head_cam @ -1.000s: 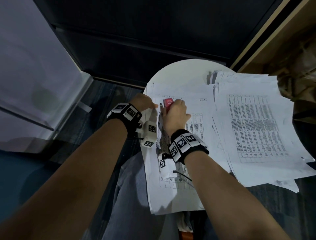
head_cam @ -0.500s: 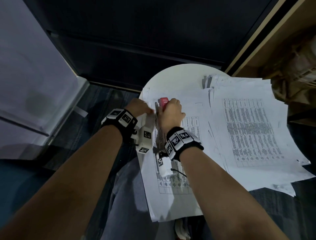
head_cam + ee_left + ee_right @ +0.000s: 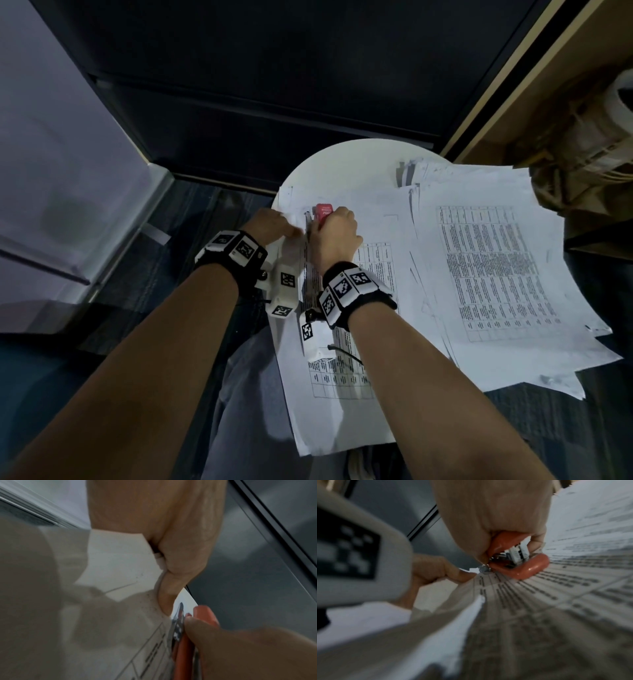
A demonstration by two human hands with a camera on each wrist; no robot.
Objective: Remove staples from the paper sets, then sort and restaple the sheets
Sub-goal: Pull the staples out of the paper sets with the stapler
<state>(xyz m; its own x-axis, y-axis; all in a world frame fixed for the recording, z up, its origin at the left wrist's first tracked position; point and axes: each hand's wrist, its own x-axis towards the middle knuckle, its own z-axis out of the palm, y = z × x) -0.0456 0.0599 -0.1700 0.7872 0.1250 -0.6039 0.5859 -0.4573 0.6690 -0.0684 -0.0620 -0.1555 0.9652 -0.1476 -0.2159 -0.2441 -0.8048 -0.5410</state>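
Vs. the frames 1.0 s and 0.5 s back: both hands are staying at the same top-left corner of the front paper set (image 3: 342,342); only the head cam is shifting, so the bench (image 3: 342,164) is sitting a bit lower in view. No sheet is coming free yet. We are reading this as the staple-removal step still in progress on this set, w/ sorting and restapling not begun.

Right hand (image 3: 334,236): fingers are curling tight around the red stapler (image 3: 518,566), pressing it down onto the corner of the set; its metal tip is meeting the paper edge just beside the left thumb. Whether a staple is caught in the tip, we cannot tell (blur).

Left hand (image 3: 270,226): thumb and fingers are pinching the folded-up corner of the set, holding it against the stapler.

Paper set is lying on the bench's near-left side, overhanging toward the lap. Other paper stacks (image 3: 496,274) are lying fanned to the right, partly overlapping it.
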